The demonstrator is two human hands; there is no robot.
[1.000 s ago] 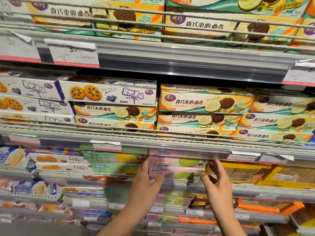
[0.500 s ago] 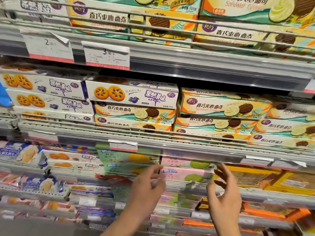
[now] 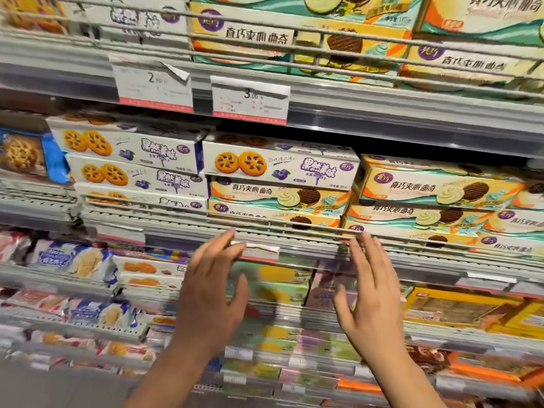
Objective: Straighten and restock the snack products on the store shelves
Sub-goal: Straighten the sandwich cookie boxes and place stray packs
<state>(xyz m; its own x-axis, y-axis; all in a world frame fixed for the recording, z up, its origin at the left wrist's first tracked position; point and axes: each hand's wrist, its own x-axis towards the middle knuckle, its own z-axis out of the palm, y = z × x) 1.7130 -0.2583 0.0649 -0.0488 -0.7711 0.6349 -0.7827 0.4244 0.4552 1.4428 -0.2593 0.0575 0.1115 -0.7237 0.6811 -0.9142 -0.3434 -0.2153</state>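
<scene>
Near, low centre: left hand (image 3: 210, 293) and right hand (image 3: 372, 293) raised, fingers spread, grasping nothing. Beyond, mid-frame: blueberry biscuit box (image 3: 279, 164) atop the sandwich cookie boxes (image 3: 278, 198). Probably light, stiff, crushable card; best taken by both ends. Lower shelves blurred, bottom boxes half-hidden behind the wire rail (image 3: 282, 228).

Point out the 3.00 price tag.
The 3.00 price tag hangs on the upper shelf rail, centre-left in the head view, right of the 2 tag, above the blueberry cookie box.
</scene>
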